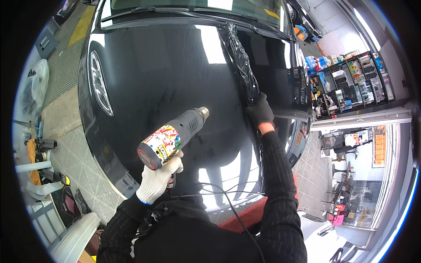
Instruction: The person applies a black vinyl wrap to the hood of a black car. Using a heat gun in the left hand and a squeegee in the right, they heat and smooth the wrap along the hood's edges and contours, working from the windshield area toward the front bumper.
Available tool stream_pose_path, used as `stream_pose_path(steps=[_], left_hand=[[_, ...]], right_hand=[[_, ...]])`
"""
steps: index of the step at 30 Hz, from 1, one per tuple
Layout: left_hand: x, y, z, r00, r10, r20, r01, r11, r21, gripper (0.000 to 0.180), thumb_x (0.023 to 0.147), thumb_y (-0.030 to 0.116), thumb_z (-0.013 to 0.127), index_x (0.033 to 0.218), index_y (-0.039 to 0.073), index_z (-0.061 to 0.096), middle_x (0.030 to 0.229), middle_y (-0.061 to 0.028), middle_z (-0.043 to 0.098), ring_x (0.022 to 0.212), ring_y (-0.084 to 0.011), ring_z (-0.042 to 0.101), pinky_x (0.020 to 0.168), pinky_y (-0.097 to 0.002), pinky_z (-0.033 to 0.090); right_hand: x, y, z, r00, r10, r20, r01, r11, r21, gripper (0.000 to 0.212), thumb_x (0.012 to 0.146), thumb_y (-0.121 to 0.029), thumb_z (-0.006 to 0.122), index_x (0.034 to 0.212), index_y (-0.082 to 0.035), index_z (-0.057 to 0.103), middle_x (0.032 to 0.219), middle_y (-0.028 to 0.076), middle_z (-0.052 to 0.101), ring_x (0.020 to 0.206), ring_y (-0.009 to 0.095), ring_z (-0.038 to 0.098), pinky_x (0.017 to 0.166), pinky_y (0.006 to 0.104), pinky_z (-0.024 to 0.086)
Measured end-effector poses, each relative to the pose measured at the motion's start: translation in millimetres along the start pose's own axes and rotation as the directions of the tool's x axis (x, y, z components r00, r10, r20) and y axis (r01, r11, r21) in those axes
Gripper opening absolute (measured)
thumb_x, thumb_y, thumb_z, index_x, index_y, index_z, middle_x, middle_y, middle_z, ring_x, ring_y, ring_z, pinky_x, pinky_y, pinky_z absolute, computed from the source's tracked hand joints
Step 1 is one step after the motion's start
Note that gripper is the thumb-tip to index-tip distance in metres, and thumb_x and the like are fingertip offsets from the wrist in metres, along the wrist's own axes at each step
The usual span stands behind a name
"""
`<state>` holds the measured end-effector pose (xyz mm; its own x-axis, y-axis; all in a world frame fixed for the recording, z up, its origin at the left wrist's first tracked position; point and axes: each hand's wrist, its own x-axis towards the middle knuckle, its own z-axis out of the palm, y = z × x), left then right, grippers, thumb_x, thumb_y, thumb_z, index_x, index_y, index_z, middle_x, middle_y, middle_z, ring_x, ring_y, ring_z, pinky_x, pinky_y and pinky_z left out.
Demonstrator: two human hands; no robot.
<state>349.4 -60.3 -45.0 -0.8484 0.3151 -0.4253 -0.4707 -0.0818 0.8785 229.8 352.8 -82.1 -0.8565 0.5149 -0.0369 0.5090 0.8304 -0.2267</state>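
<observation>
My left hand (pixel 158 179), in a white knit glove, grips the handle of a heat gun (pixel 187 123). The gun is black with colourful stickers on its rear body, and its metal nozzle points up and right over a glossy black car hood (pixel 140 74). My right hand (pixel 261 111), in a black glove, is closed on a bunched, wrinkled strip of black film (pixel 242 70). That strip runs from the windshield side of the hood down to my fingers. Some of the film below my hand is hidden by my right arm.
A dark cord (pixel 237 210) hangs between my body and the car's front. Windshield wipers (pixel 153 9) lie beyond the hood. Shelves of bottles and boxes (pixel 351 83) stand at right, near a white car (pixel 322 236). A white bumper-like part (pixel 79 236) is at lower left.
</observation>
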Motion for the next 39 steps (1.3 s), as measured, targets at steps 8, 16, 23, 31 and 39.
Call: stream_pose_path(steps=[8,16,23,31,39], left_hand=[[-4,-13,1,0.999,-0.038,0.023,0.04,0.996,-0.078,0.015,0.098,0.008,0.065,0.109,-0.001,0.067,0.098,-0.0067,0.069,0.079,-0.0159,0.07,0.077,-0.0367,0.06],[-7,-22,-8,1.0,0.003,-0.005,-0.004,0.984,-0.179,0.013,0.099,0.005,0.067,0.111,0.0,0.067,0.101,-0.0061,0.069,0.081,-0.0161,0.07,0.077,-0.0373,0.061],[-1,-28,-6,0.999,0.027,0.039,-0.019,0.981,-0.191,0.015,0.102,0.007,0.068,0.115,0.0,0.065,0.102,-0.0066,0.069,0.081,-0.0168,0.07,0.075,-0.0375,0.061],[-14,-32,-11,0.999,0.016,0.052,-0.01,0.995,-0.1,0.016,0.1,0.008,0.068,0.112,-0.001,0.065,0.099,-0.007,0.069,0.077,-0.0176,0.071,0.074,-0.037,0.06],[-38,-52,11,0.981,0.178,-0.079,-0.184,0.979,-0.085,0.019,0.106,0.008,0.067,0.124,0.001,0.063,0.105,-0.0069,0.07,0.081,-0.0157,0.072,0.075,-0.0355,0.064]], right_hand=[[-40,43,17,0.999,0.008,0.046,-0.007,1.0,-0.019,0.065,0.092,-0.039,0.073,0.146,-0.01,0.053,0.119,0.027,0.077,0.112,0.049,0.074,0.097,0.0579,0.057],[-34,56,24,0.995,-0.065,-0.07,0.064,0.998,-0.022,0.061,0.092,-0.047,0.078,0.131,-0.003,0.062,0.115,0.029,0.077,0.115,0.049,0.072,0.098,0.0564,0.056],[-20,62,23,0.997,0.056,-0.051,-0.062,0.991,-0.119,0.056,0.094,-0.053,0.076,0.119,-0.004,0.063,0.111,0.027,0.078,0.109,0.049,0.074,0.095,0.0585,0.059],[-16,51,27,0.995,0.099,-0.005,-0.099,0.992,-0.077,0.059,0.096,-0.054,0.074,0.127,-0.005,0.065,0.119,0.026,0.078,0.116,0.046,0.074,0.1,0.0561,0.058],[-27,16,37,0.994,0.083,-0.067,-0.083,0.997,0.009,0.046,0.094,-0.043,0.075,0.123,-0.007,0.069,0.119,0.02,0.08,0.114,0.04,0.077,0.098,0.0519,0.061]])
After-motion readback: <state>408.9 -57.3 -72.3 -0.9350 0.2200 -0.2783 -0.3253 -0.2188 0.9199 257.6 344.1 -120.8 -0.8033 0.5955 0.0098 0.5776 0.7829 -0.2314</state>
